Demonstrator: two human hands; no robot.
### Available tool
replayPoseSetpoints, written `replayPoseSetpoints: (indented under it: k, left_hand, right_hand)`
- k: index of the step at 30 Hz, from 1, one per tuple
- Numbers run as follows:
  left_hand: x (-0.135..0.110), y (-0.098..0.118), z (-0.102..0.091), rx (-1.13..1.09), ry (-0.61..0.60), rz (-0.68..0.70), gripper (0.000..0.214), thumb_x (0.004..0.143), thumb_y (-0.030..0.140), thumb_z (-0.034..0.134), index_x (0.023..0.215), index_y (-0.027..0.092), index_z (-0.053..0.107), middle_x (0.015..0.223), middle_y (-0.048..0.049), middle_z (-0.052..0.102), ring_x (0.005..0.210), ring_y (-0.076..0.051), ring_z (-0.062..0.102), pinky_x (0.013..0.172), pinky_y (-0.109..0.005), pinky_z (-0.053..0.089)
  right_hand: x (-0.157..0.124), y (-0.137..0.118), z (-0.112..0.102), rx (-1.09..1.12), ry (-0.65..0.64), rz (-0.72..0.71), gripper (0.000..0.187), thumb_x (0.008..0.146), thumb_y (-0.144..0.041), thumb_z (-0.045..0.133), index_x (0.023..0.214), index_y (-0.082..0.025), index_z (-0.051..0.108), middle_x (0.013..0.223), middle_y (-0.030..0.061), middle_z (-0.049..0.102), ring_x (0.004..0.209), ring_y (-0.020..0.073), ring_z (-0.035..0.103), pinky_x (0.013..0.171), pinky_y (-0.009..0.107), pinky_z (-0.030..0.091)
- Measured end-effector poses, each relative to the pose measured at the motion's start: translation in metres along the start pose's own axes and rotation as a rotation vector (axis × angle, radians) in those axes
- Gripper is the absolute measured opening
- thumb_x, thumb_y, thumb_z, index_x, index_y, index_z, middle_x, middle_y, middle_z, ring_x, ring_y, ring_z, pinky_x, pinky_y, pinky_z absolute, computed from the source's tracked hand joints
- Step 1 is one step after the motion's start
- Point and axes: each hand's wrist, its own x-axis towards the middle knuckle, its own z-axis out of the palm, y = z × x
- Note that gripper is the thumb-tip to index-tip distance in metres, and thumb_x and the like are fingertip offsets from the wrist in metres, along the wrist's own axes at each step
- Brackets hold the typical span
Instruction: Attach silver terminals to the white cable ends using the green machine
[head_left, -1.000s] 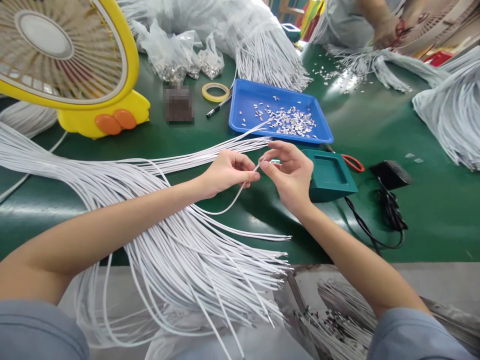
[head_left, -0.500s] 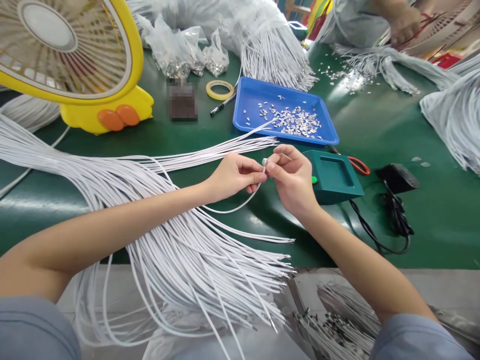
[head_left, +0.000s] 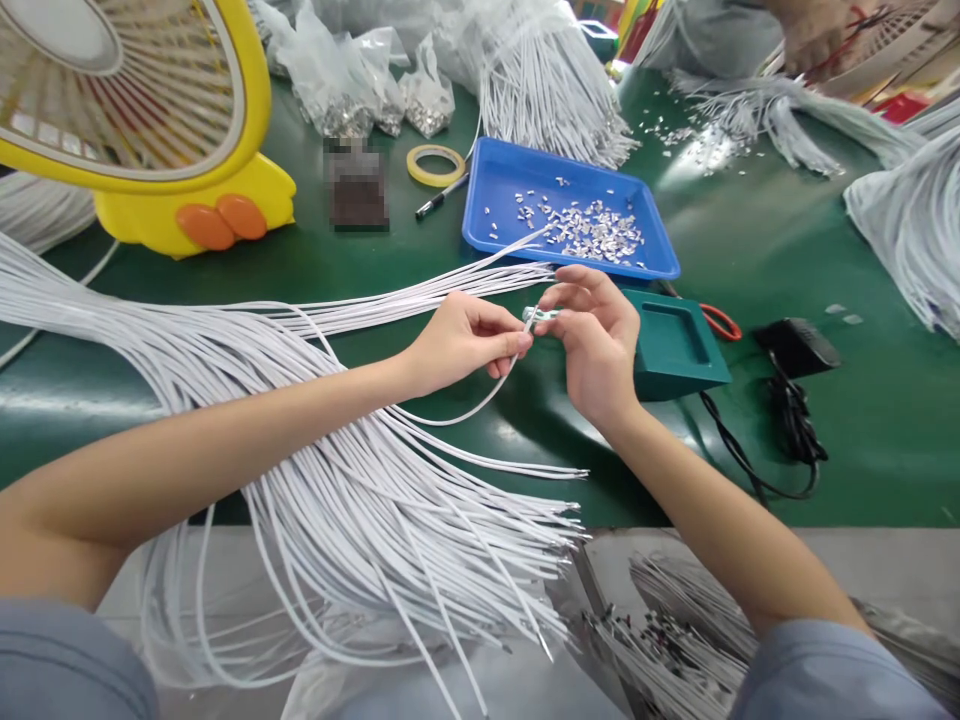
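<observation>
My left hand [head_left: 480, 340] pinches a white cable [head_left: 480, 408] close to its end, between thumb and forefinger. The cable's tip stands up beside a small pale green and white part [head_left: 541, 315] that shows between my two hands; what it belongs to I cannot make out. Just right of the tip is my right hand [head_left: 596, 335], with curled fingers and a gap between thumb and forefinger; I see nothing gripped in it. A large bundle of white cables [head_left: 420, 500] lies under my left forearm, and a smaller row of cables [head_left: 390, 312] runs behind my left hand.
A blue tray [head_left: 499, 225] holds many small metal clips. Behind my right hand sits a green device [head_left: 679, 345], with a black adapter [head_left: 795, 345] farther right. A yellow fan [head_left: 259, 190], tape roll [head_left: 435, 167] and pen [head_left: 441, 197] stand leftward. Another person's hand [head_left: 814, 40] is at upper right.
My right hand has drawn slightly right, away from the cable tip, and its thumb and forefinger have parted. The left hand keeps its pinch. The whole view has shifted slightly.
</observation>
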Motion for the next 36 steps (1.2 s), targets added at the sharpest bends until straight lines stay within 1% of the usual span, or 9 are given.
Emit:
replayPoseSetpoints:
  k: [9,14,17,19,22,26,29,33,36]
  left_hand:
    - [0.0001,-0.0002,0.0011,-0.001,0.029,0.001,0.012,0.070,0.018,0.078,0.067,0.008,0.071,0.049,-0.0009,0.061,0.043,-0.008,0.056,0.044,-0.016,0.048]
    - [0.0005,-0.0002,0.0003,-0.007,0.048,0.020,0.016,0.071,0.021,0.078,0.066,0.008,0.070,0.051,-0.0007,0.062,0.045,-0.007,0.056,0.045,-0.016,0.048]
    - [0.0009,-0.0001,-0.0004,-0.008,0.061,0.023,0.019,0.071,0.025,0.079,0.067,0.008,0.070,0.052,-0.0009,0.062,0.045,-0.007,0.056,0.045,-0.016,0.048]
    - [0.0008,-0.0006,-0.0006,-0.004,0.059,0.027,0.021,0.071,0.026,0.079,0.067,0.008,0.069,0.052,-0.0012,0.062,0.045,-0.007,0.056,0.045,-0.016,0.048]
    - [0.0004,-0.0016,-0.0006,0.009,0.047,0.031,0.021,0.071,0.026,0.079,0.066,0.008,0.069,0.051,-0.0013,0.062,0.045,-0.007,0.056,0.045,-0.017,0.048]
    - [-0.0003,-0.0023,-0.0001,0.032,0.047,0.021,0.021,0.069,0.026,0.081,0.068,0.008,0.070,0.051,-0.0014,0.062,0.044,-0.008,0.056,0.045,-0.018,0.048]
    - [-0.0013,-0.0020,0.0009,0.057,0.077,0.023,0.023,0.065,0.027,0.084,0.067,0.009,0.070,0.051,-0.0011,0.062,0.045,-0.008,0.056,0.045,-0.018,0.047]
    - [-0.0028,-0.0016,0.0025,0.096,0.155,0.027,0.017,0.068,0.023,0.080,0.066,0.009,0.070,0.049,-0.0001,0.060,0.043,-0.007,0.053,0.043,-0.017,0.041]
    - [-0.0020,-0.0017,0.0019,0.055,0.212,0.010,0.015,0.067,0.021,0.080,0.066,0.009,0.070,0.050,0.0003,0.060,0.043,-0.006,0.050,0.043,-0.017,0.038]
  right_hand:
    - [-0.0010,0.0019,0.0008,-0.047,-0.058,0.016,0.027,0.076,-0.025,0.070,0.101,-0.026,0.060,0.073,-0.0026,0.059,0.070,0.0145,0.061,0.066,0.031,0.055]
    - [0.0004,0.0024,-0.0002,-0.030,-0.073,-0.004,0.023,0.074,-0.017,0.067,0.094,-0.025,0.061,0.069,-0.0034,0.056,0.065,0.0130,0.058,0.064,0.030,0.054]
    - [0.0010,0.0026,-0.0013,-0.080,-0.036,-0.028,0.016,0.077,-0.019,0.062,0.091,-0.025,0.062,0.068,-0.0024,0.054,0.064,0.0135,0.056,0.062,0.030,0.053]
    - [0.0007,0.0021,-0.0015,-0.102,-0.023,-0.032,0.017,0.079,-0.022,0.061,0.095,-0.027,0.063,0.074,-0.0006,0.057,0.071,0.0153,0.059,0.064,0.031,0.054]
    - [-0.0004,0.0010,-0.0004,-0.112,-0.058,-0.036,0.022,0.079,-0.024,0.064,0.101,-0.028,0.062,0.081,0.0002,0.062,0.080,0.0174,0.063,0.067,0.032,0.056]
    - [-0.0016,0.0002,0.0019,-0.097,-0.052,-0.061,0.019,0.075,-0.019,0.069,0.092,-0.026,0.061,0.076,-0.0017,0.062,0.075,0.0160,0.064,0.065,0.031,0.055]
    - [-0.0016,-0.0014,0.0034,-0.094,-0.045,-0.036,0.019,0.074,-0.020,0.070,0.089,-0.025,0.060,0.074,-0.0025,0.062,0.073,0.0154,0.064,0.064,0.031,0.055]
    - [-0.0003,-0.0046,0.0040,-0.103,-0.047,-0.021,0.019,0.073,-0.022,0.072,0.085,-0.024,0.058,0.073,-0.0026,0.061,0.071,0.0145,0.063,0.063,0.030,0.054]
    - [0.0015,-0.0046,0.0024,-0.124,-0.066,-0.029,0.018,0.074,-0.023,0.073,0.084,-0.024,0.058,0.074,-0.0023,0.061,0.072,0.0147,0.063,0.063,0.030,0.053]
